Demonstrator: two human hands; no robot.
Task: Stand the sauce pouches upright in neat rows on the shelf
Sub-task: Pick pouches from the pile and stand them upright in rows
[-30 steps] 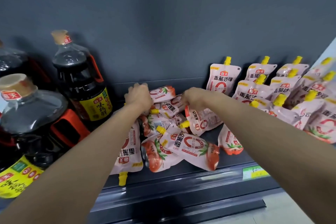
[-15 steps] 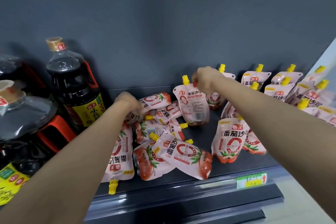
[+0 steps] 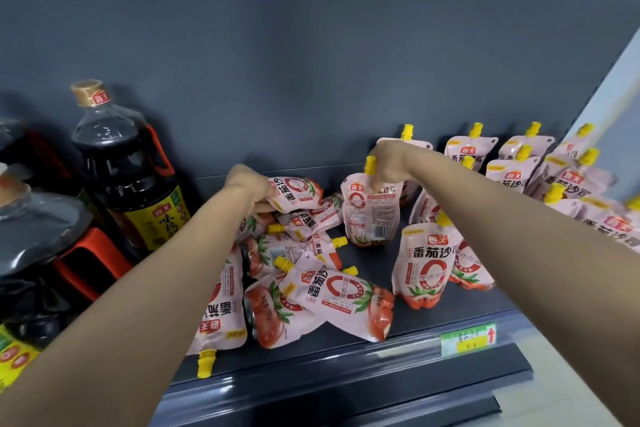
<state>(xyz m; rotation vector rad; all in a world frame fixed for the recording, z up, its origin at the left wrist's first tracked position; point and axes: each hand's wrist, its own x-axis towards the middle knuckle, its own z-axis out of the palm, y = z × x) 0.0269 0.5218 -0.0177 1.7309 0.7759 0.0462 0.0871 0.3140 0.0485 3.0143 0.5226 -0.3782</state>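
The pouch (image 3: pixel 372 215) that the right hand (image 3: pixel 388 166) pulled from the heap (image 3: pixel 332 291) a second ago now stands upright on the shelf (image 3: pixel 369 262), back label outward. The hand pinches its top by the yellow spout (image 3: pixel 370 164). The left hand (image 3: pixel 247 185) has closed on the topmost lying pouch (image 3: pixel 296 192), fingertips hidden underneath. The standing rows (image 3: pixel 512 177) on the right are blurred and cut off by the edge.

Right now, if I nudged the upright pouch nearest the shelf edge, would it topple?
Probably: the upright pouch is tall on a narrow base. Its bulging, creased film suggests it is soft, so it would likely sag and flop over like the fallen pouches.
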